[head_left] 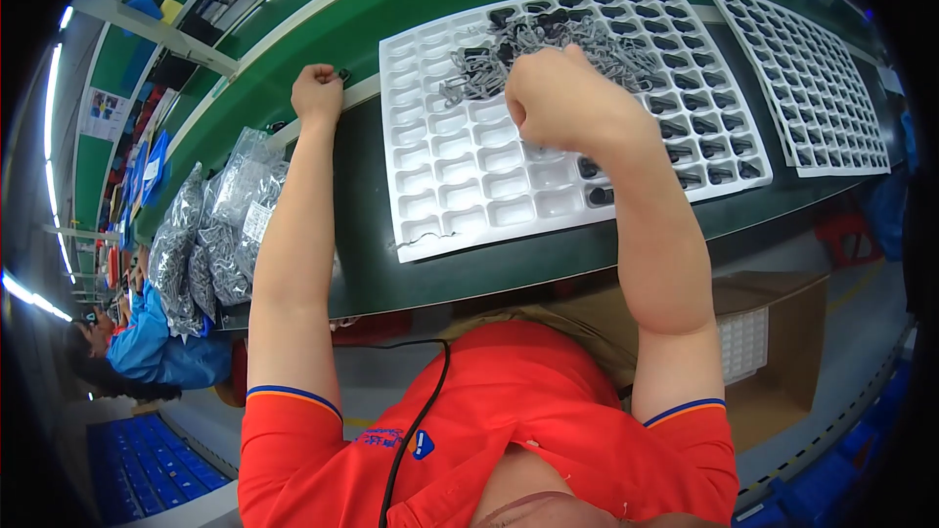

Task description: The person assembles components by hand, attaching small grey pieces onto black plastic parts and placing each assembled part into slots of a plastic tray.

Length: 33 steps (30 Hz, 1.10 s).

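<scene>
My left hand (318, 95) is closed at the green conveyor belt, with a small black part (343, 74) at its fingertips. Bent over the white moulded tray (423, 207) is my right hand (577, 103), its fingers curled down and mostly hidden by the back of the hand. What they pinch, if anything, I cannot make out. Around its knuckles lies a heap of grey looped pieces (626, 61), spread over the tray's cups. Black parts (702, 124) sit in the cups on the tray's right side. Cups on the left hold nothing, and the near left corner is cracked.
A second white tray (797, 174) with dark parts lies to the right. Clear plastic bags (220, 235) of grey pieces are piled at the left. A cardboard box (792, 362) stands below the dark table edge. Another person in blue (147, 332) sits at the far left.
</scene>
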Available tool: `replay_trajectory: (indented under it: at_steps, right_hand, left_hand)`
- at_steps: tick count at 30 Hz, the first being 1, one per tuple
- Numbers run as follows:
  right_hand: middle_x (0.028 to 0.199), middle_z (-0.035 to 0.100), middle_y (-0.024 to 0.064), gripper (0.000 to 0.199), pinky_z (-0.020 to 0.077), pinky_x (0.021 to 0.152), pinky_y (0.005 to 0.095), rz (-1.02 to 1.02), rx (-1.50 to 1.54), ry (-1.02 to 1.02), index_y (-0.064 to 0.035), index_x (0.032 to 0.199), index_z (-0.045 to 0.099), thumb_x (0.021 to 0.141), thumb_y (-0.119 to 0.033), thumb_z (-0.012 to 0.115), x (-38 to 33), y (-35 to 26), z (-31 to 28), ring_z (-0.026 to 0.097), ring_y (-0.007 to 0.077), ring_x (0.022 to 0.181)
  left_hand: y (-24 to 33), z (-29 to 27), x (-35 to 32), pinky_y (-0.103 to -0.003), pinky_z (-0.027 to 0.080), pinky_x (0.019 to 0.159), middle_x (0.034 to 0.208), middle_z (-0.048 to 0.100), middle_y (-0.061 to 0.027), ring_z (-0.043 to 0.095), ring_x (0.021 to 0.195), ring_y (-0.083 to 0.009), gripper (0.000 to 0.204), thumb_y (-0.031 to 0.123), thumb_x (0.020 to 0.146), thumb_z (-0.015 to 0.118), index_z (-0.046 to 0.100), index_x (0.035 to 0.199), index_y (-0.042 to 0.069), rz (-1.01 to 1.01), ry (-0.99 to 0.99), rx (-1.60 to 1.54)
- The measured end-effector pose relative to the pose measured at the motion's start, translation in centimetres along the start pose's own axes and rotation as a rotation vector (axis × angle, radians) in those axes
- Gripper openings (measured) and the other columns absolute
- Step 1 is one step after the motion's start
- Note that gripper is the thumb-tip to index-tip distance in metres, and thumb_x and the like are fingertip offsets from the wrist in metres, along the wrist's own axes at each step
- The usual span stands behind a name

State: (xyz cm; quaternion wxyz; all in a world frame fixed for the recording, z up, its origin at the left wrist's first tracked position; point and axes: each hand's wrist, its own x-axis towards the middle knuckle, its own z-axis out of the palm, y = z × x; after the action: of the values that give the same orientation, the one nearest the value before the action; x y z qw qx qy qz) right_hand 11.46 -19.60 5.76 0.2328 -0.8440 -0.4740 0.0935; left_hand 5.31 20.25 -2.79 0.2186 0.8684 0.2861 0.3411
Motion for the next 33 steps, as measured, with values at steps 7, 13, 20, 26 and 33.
replay_trajectory:
  at_steps: [7,13,20,26,33]
  right_hand:
    - [0.072,0.068,0.0154,0.016,0.0446,0.100,0.0498,0.001,-0.289,0.005,-0.0033,0.074,0.070,0.069,0.007,0.059,0.2,-1.3,1.2,0.068,0.0374,0.079]
    - [0.072,0.069,0.0150,0.007,0.0531,0.077,0.0390,-0.011,0.019,0.070,-0.0017,0.077,0.070,0.071,0.000,0.068,0.2,1.3,-1.4,0.069,0.0259,0.072]
    - [0.070,0.070,0.0098,0.016,0.0553,0.058,0.0298,-0.159,0.516,0.474,0.0028,0.081,0.071,0.072,-0.008,0.079,1.0,3.4,-2.1,0.068,0.0167,0.064]
    - [0.083,0.074,0.0074,0.012,0.0592,0.069,0.0257,-0.166,1.057,0.525,-0.0002,0.094,0.074,0.086,-0.009,0.078,1.2,3.8,-2.6,0.071,0.0133,0.074]
    - [0.090,0.075,0.0105,0.016,0.0600,0.073,0.0257,-0.213,1.114,0.591,0.0002,0.104,0.075,0.090,-0.009,0.076,1.6,3.8,-2.0,0.072,0.0144,0.078]
  left_hand:
    - [10.5,-1.0,-5.3,-0.026,0.052,0.080,0.099,0.070,-0.0059,0.065,0.088,-0.0134,0.022,0.003,0.084,0.076,0.069,0.105,-0.001,0.183,0.082,-0.295]
    - [21.5,-4.8,-16.1,-0.025,0.052,0.073,0.085,0.069,-0.0072,0.065,0.075,-0.0143,0.012,-0.006,0.081,0.072,0.067,0.090,0.001,0.556,-0.475,-0.547]
    - [26.9,-1.7,-21.4,-0.042,0.055,0.074,0.090,0.068,-0.0179,0.068,0.082,-0.0366,0.009,-0.002,0.082,0.066,0.067,0.090,0.000,0.809,-0.823,-0.425]
    - [27.8,-1.3,-21.9,-0.048,0.055,0.077,0.093,0.064,-0.0206,0.067,0.087,-0.0411,0.014,-0.001,0.082,0.058,0.062,0.096,-0.004,0.874,-0.928,-0.145]
    - [27.7,-2.1,-21.4,-0.047,0.053,0.076,0.091,0.061,-0.0197,0.065,0.086,-0.0412,0.012,0.001,0.086,0.061,0.062,0.098,-0.002,0.810,-0.953,-0.125]
